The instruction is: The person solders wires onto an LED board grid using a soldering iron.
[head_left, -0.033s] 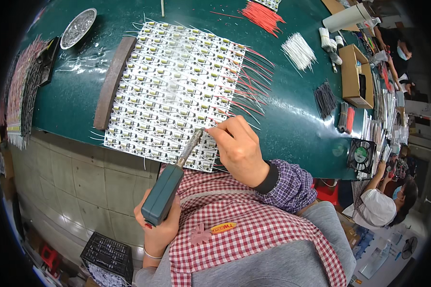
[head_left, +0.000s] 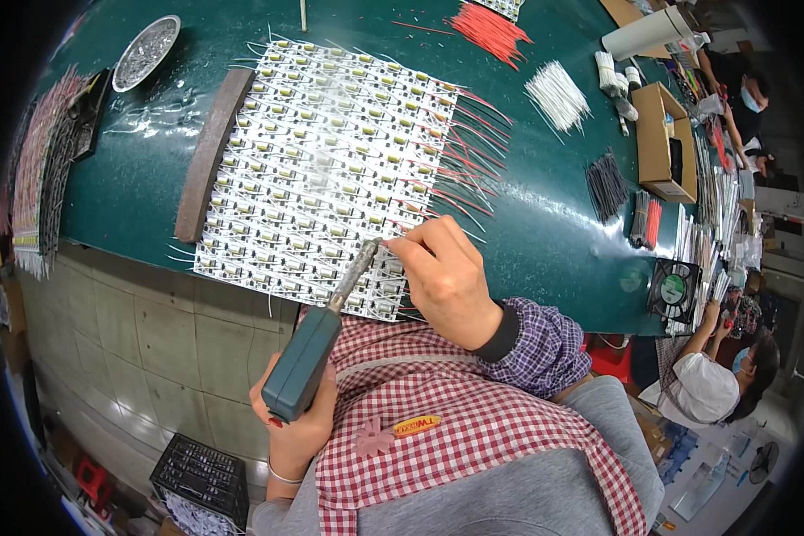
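My left hand (head_left: 302, 406) is closed around the dark green handle of a soldering iron (head_left: 305, 362). Its metal barrel slants up and right, and the tip rests at a panel of small white circuit boards (head_left: 322, 161). Right beside that tip, my right hand (head_left: 447, 277) pinches what looks like the end of a thin wire, mostly hidden by the fingers. Rows of yellowish components and thin white wires cover the panel. Red wires (head_left: 473, 152) stick out from its right edge above my right hand. Faint smoke hangs over the panel.
A brown curved bar (head_left: 213, 156) lies along the panel's left edge. On the green table (head_left: 545, 214) are a metal bowl (head_left: 146, 54), red wires (head_left: 491, 31), white wires (head_left: 557, 96), black wires (head_left: 607, 188), a cardboard box (head_left: 665, 143) and a small fan (head_left: 674, 288). Other people work at the right.
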`<state>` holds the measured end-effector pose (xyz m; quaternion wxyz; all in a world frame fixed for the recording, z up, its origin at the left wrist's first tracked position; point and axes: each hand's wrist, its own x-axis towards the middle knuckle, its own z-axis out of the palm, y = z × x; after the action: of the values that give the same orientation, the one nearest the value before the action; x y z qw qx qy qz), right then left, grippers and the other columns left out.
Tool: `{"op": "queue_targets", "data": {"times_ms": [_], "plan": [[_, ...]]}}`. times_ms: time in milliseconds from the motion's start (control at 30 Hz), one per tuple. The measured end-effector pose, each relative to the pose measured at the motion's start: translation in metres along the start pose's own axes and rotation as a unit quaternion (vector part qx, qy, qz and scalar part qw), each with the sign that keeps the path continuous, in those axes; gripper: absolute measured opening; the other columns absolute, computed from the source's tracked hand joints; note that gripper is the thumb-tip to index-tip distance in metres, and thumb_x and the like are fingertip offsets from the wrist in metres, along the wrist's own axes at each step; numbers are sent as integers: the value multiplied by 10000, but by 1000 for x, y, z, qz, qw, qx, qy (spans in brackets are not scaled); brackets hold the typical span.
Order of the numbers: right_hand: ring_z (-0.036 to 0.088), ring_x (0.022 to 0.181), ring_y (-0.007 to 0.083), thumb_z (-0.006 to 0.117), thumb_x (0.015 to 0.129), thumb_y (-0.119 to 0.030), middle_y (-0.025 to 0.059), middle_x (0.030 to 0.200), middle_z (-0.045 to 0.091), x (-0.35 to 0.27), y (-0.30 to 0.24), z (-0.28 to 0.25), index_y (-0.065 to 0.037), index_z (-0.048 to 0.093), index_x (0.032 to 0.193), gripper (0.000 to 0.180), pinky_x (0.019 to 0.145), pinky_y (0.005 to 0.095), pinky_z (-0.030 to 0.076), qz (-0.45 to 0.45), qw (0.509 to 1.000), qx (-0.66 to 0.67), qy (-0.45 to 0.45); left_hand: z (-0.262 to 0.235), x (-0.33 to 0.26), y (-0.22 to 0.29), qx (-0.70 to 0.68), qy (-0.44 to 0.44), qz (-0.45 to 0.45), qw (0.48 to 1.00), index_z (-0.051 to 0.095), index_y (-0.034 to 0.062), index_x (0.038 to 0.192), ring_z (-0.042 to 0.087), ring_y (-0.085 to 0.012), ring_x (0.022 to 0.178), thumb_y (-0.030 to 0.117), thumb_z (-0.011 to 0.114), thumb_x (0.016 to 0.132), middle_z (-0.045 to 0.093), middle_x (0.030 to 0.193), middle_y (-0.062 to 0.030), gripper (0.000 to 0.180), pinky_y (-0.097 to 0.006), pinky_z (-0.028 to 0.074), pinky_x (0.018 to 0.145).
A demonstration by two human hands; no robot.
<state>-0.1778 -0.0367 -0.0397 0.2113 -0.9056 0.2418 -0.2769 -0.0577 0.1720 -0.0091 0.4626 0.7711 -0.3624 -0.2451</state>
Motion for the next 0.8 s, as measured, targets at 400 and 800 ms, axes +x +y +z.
{"op": "queue_targets", "data": {"times_ms": [400, 800], "plan": [[581, 755, 254, 689, 700, 127, 86, 821, 594, -1, 0, 1, 11, 702, 931, 258, 640, 354, 491, 1, 1000, -7, 4, 0, -21, -6, -3, 56, -130, 990, 719, -24, 1004, 639, -222, 892, 75, 833, 754, 689, 1040, -121, 292, -323, 481, 786], [554, 812, 272, 639, 666, 126, 105, 877, 580, -7, -1, -2, 34, 668, 956, 305, 687, 359, 493, -22, 999, 32, 35, -3, -26, -10, -15, 71, -97, 993, 696, -56, 1018, 660, -223, 783, 87, 842, 752, 685, 985, -134, 335, -317, 504, 736]]}}
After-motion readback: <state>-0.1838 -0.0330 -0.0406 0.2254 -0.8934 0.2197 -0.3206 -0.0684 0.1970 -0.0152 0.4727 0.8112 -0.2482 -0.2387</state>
